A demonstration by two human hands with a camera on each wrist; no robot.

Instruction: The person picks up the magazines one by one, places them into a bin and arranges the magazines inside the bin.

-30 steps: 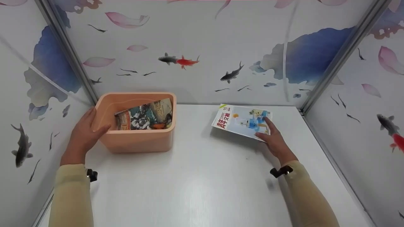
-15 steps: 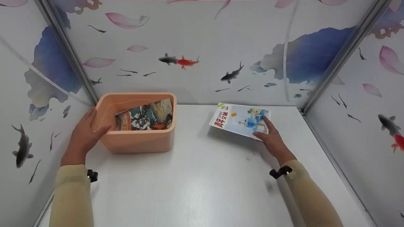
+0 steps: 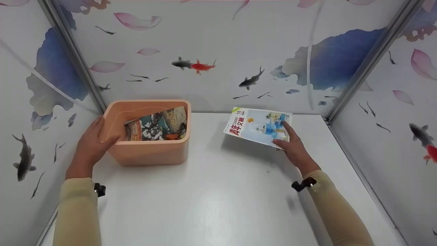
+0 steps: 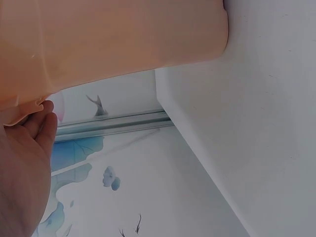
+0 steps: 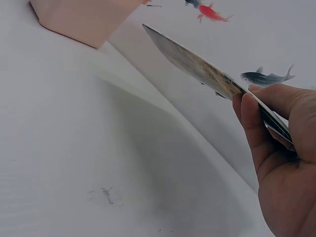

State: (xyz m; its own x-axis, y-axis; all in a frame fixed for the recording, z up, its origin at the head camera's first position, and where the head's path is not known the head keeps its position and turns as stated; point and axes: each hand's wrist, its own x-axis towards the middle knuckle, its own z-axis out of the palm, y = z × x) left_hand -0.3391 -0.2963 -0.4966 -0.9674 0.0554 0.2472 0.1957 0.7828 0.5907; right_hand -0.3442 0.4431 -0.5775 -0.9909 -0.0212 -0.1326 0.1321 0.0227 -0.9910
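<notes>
A peach plastic bin (image 3: pixel 150 153) stands at the back left of the table, with illustrated magazines (image 3: pixel 153 126) lying inside. My left hand (image 3: pixel 90 147) grips its left rim, thumb over the front corner; in the left wrist view the fingers (image 4: pixel 44 128) curl under the rim's lip. On the right, my right hand (image 3: pixel 297 150) holds a magazine (image 3: pixel 256 128) with a pale blue cover and red title by its right end. The right wrist view shows the magazine (image 5: pixel 197 66) edge-on, tilted and raised above the table, pinched between thumb and fingers, its shadow below.
The white table (image 3: pixel 211 198) is bounded by a back wall (image 3: pixel 218 34) and two side walls printed with fish and petals. Metal posts (image 3: pixel 73 58) run up the corners. A small dark mark (image 5: pixel 107 195) shows on the tabletop.
My right hand has carried the magazine slightly left and up in the head view, away from the table's right side. The left hand and the bin have stayed put.
</notes>
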